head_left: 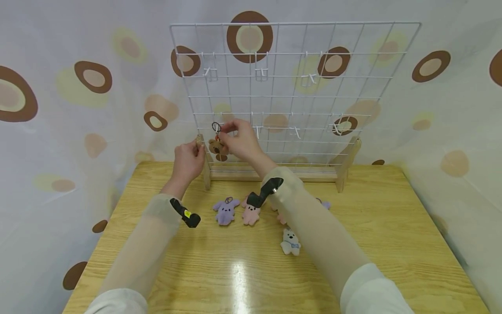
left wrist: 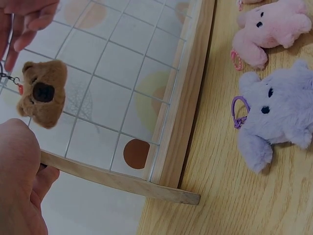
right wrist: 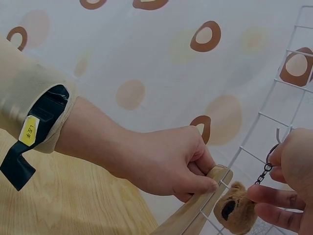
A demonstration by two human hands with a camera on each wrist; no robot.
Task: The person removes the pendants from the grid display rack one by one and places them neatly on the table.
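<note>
My right hand pinches the metal ring and chain of a brown plush bear keychain at the lower left of a white wire grid rack. In the right wrist view, a white hook stands close beside the ring, which is partly hidden by the fingers. The bear's head dangles from its chain in front of the wires. With curled fingers and thumb, my left hand grips the top of the rack's left wooden upright.
Purple and pink plush keychains lie on the wooden table. A white plush keychain lies nearer me; others are partly hidden by my right sleeve. More white hooks project from the grid. A patterned curtain hangs behind.
</note>
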